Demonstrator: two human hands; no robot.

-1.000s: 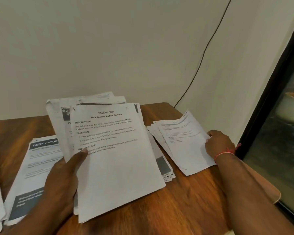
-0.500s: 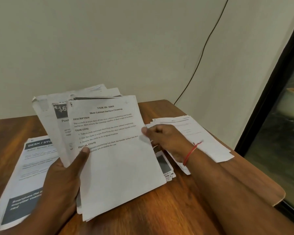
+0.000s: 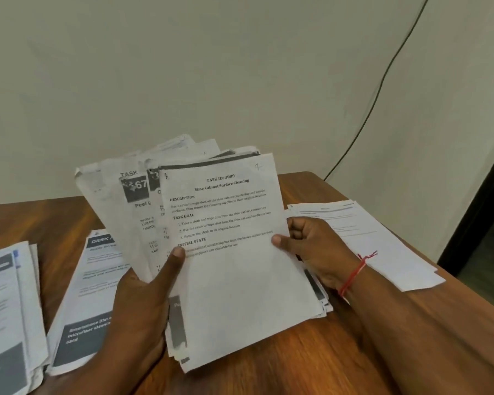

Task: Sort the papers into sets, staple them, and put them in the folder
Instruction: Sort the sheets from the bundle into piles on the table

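A person's two bare hands hold papers above a brown wooden table (image 3: 311,366), seen from a head-worn camera looking down.

The left hand (image 3: 143,303) grips a fanned stack of white printed papers (image 3: 131,212) from below. Its thumb (image 3: 178,253) presses on the front of the stack and its fingers are hidden behind it. The stack is tilted up towards the camera, with its lower edge near the table.

The top sheet (image 3: 240,280) is a white page with black text headed "Shoe Cabinet Surface Cleaning". The right hand (image 3: 317,246) pinches this sheet at its right edge: the thumb lies on the front and the curled fingers are behind. A thin red thread (image 3: 352,276) circles the right wrist.

More papers lie flat on the table:
- To the right, beyond the right hand, is a loose pile of white sheets with faint text (image 3: 388,252).
- To the left, partly under the left hand, is a white leaflet with dark grey bands (image 3: 97,283) and a heading that starts "DESK".
- At the far left edge is another pile of grey-and-white printed pages (image 3: 3,309).

Behind the table stands a plain cream wall (image 3: 183,67). A thin black cable (image 3: 382,89) runs down it to the table's far corner. A dark frame (image 3: 482,209) rises at the right edge.
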